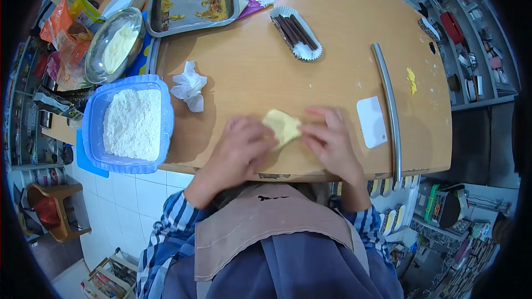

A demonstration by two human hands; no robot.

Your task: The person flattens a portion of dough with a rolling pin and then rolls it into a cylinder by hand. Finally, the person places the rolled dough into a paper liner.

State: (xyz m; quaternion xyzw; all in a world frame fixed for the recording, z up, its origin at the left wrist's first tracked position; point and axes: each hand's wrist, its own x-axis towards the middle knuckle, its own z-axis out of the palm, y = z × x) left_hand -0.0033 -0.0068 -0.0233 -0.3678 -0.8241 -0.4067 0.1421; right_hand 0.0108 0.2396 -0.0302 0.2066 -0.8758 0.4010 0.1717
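A small flattened piece of pale yellow dough (282, 126) is between my hands, near the table's front edge. My left hand (239, 147), somewhat blurred, has its fingers curled at the dough's left edge. My right hand (332, 143) pinches the right edge between thumb and fingers. Right of that hand lie a white plastic scraper (372, 122) and a long metal tube (389, 105). Beyond the dough, a white fluted paper case (306, 51) holds several dark chocolate sticks (299, 31).
On the left stand a blue tub (168, 112) of white flour and a metal bowl (95, 58) with pale dough. A crumpled tissue (190, 86) lies beside the tub. At the back is a soiled baking tray (191, 29). Yellow scraps (411, 81) lie at far right.
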